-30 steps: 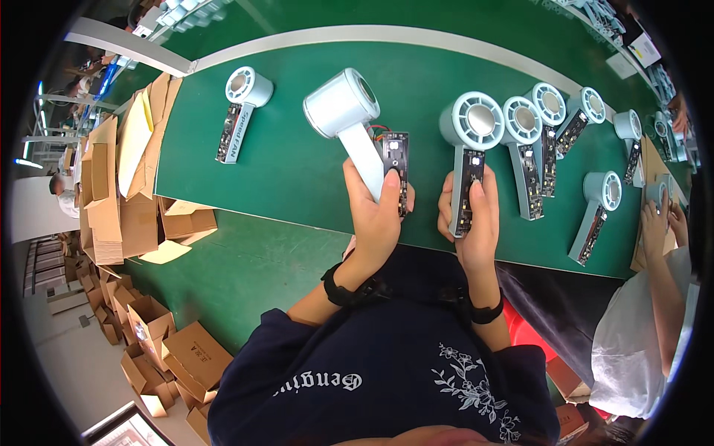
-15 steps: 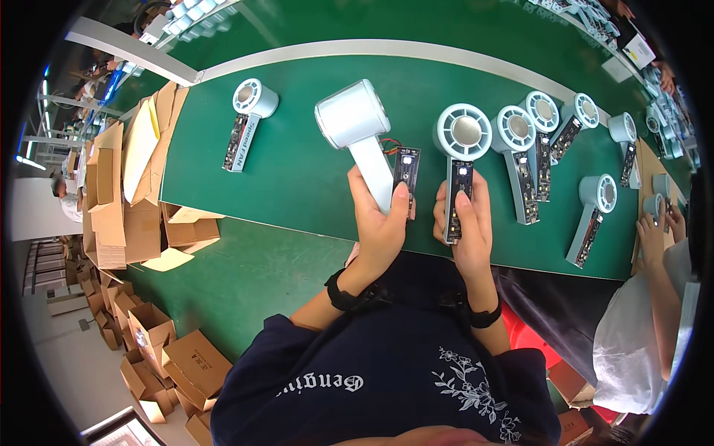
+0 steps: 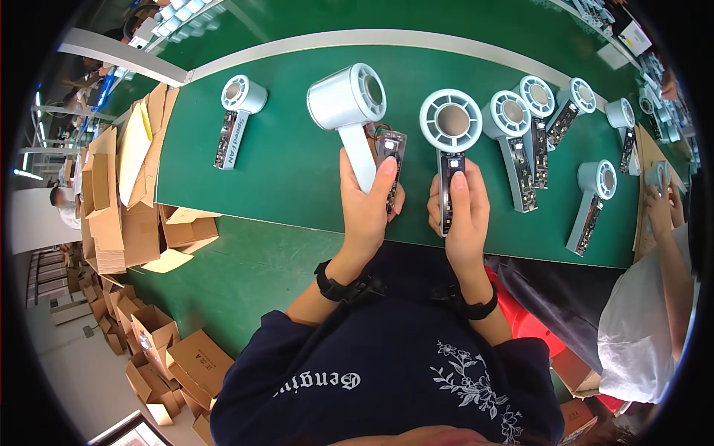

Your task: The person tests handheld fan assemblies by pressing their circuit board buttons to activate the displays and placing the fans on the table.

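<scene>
My left hand (image 3: 362, 212) is closed round the pale blue handle of a handheld fan (image 3: 335, 100). Its round head tilts up and to the right, showing part of the grille. A dark circuit board (image 3: 397, 143) with a lit spot hangs off that handle on red and black wires, and my left thumb presses on it. My right hand (image 3: 468, 212) grips a second handheld fan (image 3: 451, 98) upright, its grille facing up at me. The thumb rests on the board in its handle, just below another lit spot.
Several similar fans with exposed boards (image 3: 520, 175) lie on the green table (image 3: 282, 178) to the right. Another fan (image 3: 245, 95) lies at far left. Cardboard boxes (image 3: 137, 230) stand past the left edge. A co-worker's hands (image 3: 662, 208) are at the far right.
Both hands have shifted slightly left and up in view with their fans. The left fan's head has turned, showing more of its grille, and its loose board tilts more.
</scene>
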The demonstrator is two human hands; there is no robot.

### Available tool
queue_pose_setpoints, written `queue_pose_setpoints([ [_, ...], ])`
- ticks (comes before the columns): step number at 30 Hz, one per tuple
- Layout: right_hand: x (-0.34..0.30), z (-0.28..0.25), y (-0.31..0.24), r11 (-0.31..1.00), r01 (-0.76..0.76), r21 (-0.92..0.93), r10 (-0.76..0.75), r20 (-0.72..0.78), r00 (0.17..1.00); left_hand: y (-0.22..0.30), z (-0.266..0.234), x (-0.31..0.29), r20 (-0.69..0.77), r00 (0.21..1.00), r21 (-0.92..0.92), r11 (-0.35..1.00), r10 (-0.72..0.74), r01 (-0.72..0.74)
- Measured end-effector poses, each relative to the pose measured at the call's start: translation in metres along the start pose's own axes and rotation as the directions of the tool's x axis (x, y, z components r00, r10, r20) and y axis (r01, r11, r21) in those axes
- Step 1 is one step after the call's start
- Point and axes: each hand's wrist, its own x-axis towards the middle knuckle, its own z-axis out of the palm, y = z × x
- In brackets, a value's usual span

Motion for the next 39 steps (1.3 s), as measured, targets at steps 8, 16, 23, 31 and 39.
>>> queue_pose_setpoints([
  [8,-0.001,-0.001,-0.001,0.999,-0.005,0.052,0.006,-0.009,1.000,-0.005,-0.002,-0.003,0.010,0.999,-0.032,0.999,0.033,-0.032],
  [16,-0.002,-0.001,0.000,0.999,-0.003,0.035,0.003,0.001,1.000,0.000,0.006,-0.006,-0.043,0.995,0.019,0.995,0.094,-0.093],
  [23,-0.001,-0.003,-0.001,0.999,0.016,0.041,-0.015,-0.007,1.000,0.002,0.010,-0.004,-0.058,0.993,0.039,0.994,0.102,-0.100],
  [31,-0.009,-0.033,-0.019,0.989,0.148,-0.017,-0.149,-0.063,0.987,0.007,0.014,-0.011,-0.008,0.995,0.131,0.987,0.099,-0.097],
  [39,-0.015,-0.080,-0.070,0.720,0.431,-0.543,-0.555,-0.080,0.828,0.024,0.033,-0.003,0.071,0.973,0.163,0.960,0.218,-0.227],
])
